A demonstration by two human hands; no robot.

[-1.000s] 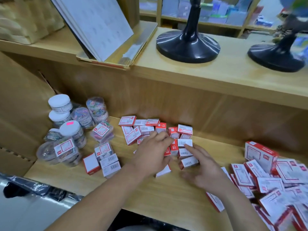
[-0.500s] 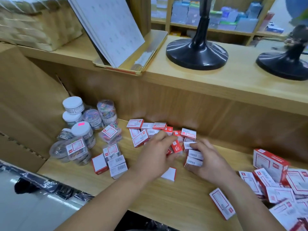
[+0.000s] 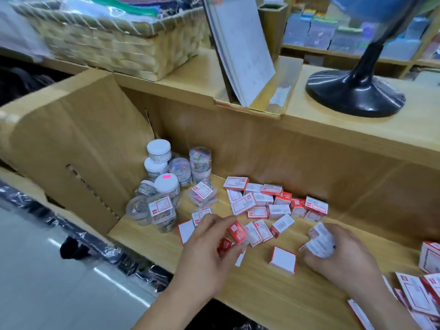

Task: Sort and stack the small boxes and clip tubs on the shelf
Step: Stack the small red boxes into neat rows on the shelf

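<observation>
Several small red-and-white boxes (image 3: 273,202) lie scattered on the wooden shelf (image 3: 262,289). My left hand (image 3: 204,256) pinches a small red box (image 3: 237,232) between thumb and fingers, with another red box (image 3: 223,246) under its palm. My right hand (image 3: 340,260) grips a little bunch of white-faced boxes (image 3: 320,241). One box (image 3: 283,259) lies white face up between my hands. Clear clip tubs (image 3: 164,186), some with white lids, cluster at the shelf's left end.
Larger red-and-white boxes (image 3: 419,289) pile at the right edge. A cardboard wall (image 3: 71,148) bounds the shelf on the left. On the counter above stand a wicker basket (image 3: 114,44), a leaning card holder (image 3: 242,51) and a black globe base (image 3: 354,91).
The camera has swung left and nearer. My left hand has lifted a red box off the shelf. My right hand has drawn back to the right with its boxes gathered in it.
</observation>
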